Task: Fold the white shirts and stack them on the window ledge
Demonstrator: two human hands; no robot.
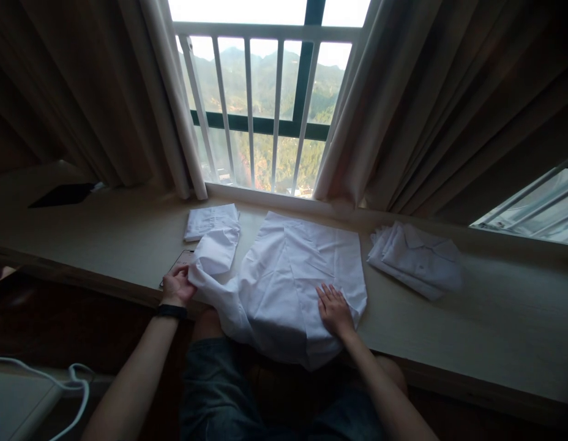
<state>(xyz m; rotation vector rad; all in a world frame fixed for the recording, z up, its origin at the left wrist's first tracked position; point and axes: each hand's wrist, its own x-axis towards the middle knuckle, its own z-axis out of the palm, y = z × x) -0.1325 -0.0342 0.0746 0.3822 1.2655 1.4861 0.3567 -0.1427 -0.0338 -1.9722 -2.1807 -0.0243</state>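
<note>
A white shirt lies spread on the wide ledge in front of me, its lower part hanging over the front edge towards my lap. My left hand is closed on the end of a sleeve, which it holds out to the left. My right hand rests flat on the right side of the shirt, fingers stretched out. Beyond my left hand lies a folded white garment, partly covered by the sleeve. Under my left hand a phone shows in part.
A stack of folded white shirts sits to the right on the ledge. A dark flat object lies far left. Behind are a barred window and curtains. A white cable loops at lower left.
</note>
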